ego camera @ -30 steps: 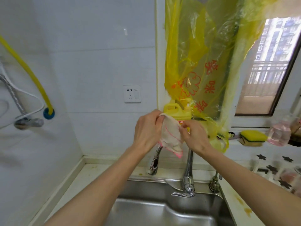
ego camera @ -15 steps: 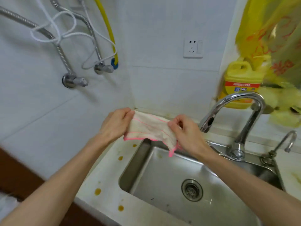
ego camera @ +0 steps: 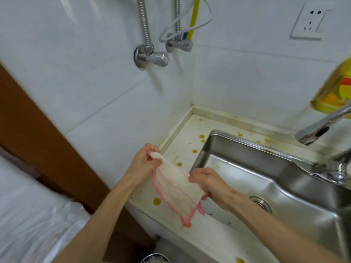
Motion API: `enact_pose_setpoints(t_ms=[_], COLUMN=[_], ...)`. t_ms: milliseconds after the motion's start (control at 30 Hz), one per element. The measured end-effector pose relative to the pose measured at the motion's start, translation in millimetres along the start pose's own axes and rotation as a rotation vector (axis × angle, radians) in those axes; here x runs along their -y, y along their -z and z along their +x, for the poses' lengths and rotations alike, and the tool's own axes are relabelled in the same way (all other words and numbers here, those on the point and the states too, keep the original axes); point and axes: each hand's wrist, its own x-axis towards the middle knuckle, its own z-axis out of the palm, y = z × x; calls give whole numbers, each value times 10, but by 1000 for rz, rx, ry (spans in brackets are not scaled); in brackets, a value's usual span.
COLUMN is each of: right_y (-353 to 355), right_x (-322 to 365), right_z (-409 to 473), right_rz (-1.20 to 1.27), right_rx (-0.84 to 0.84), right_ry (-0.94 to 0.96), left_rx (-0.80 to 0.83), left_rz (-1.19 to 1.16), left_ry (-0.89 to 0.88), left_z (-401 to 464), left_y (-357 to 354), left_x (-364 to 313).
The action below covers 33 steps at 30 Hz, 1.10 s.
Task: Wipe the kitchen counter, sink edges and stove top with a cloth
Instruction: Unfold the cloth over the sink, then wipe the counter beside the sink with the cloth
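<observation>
Landmark: steel sink [ego camera: 237, 147], set into the white counter [ego camera: 187, 141].
Cloth: white with pink edging [ego camera: 175, 188], held in the air over the counter strip at the sink's left rim; stretched between both hands, lower corner hanging down toward the counter's front edge.
Left hand: [ego camera: 143, 163] left of the sink, above the counter strip; fingers curled round the cloth's upper end, a bunched fold showing at the fingertips.
Right hand: [ego camera: 210, 184] over the sink's near left corner; fingers curled tight on the cloth's right edge.
Counter: orange-brown spots [ego camera: 156, 201] scattered along the strip left of the sink, more behind the sink and one at the front edge; grime along the wall joint.
Drain: [ego camera: 261, 204] in the sink bottom, partly hidden by the right forearm.
Tap: chrome spout [ego camera: 321, 128] reaching over the sink from the right.
Bottle: yellow [ego camera: 340, 93], behind the sink at the right edge of view, blurred.
Valves: two chrome fittings [ego camera: 152, 56] on the tiled wall behind and left of the sink, with hoses running up.
Socket: [ego camera: 308, 24] on the wall above the sink.
</observation>
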Motion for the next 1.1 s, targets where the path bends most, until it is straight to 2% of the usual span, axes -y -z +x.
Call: enact_pose_setpoints(t_ms=[200, 267, 367, 467, 567, 633, 700, 733, 800, 833, 867, 967, 1067, 1100], right_y=[-291, -368, -585, -823, -973, -1041, -1040, -1035, -1048, -1092, -1181, -1507, -1630, -1611], right_x=[-230, -372, -635, -765, -604, -551, -574, -596, -740, -834, -936, -1305, -1372, -1409], right_z=[138, 177, 255, 341, 411, 505, 627, 673, 758, 799, 836, 987, 1128, 1150], right_rz=[252, 236, -28, -285, -300, -260, -286, -347, -556, -694, -825, -1153, -1283, -1296], right_rx=[-32, -72, -190, -194, -95, -114, -253, -346, -515, -543, -530, -336, -125, -109], right_ry=[-24, -42, -64, 12, 167, 172, 164, 158, 170, 193, 219, 265, 284, 282], left_rx=[54, 111, 140, 141, 190, 168, 58, -1, -21, -17, -21, -116, -153, -146], left_rz=[224, 228, 186, 178, 119, 115, 268, 420, 650, 657, 613, 434, 374, 374], left_ry=[-54, -25, 47, 31, -32, -58, -53, -41, -54, -71, -74, -5, 7, 13], left_z=[-4, -10, -59, -80, 12, 56, 88, 80, -14, -77, -163, -401, -461, -467], left_y=[220, 222, 140, 163, 261, 293, 282, 287, 268, 231, 182, 50, 36, 23], left_x=[286, 394, 611, 588, 419, 375, 499, 616, 822, 914, 961, 1035, 1163, 1223])
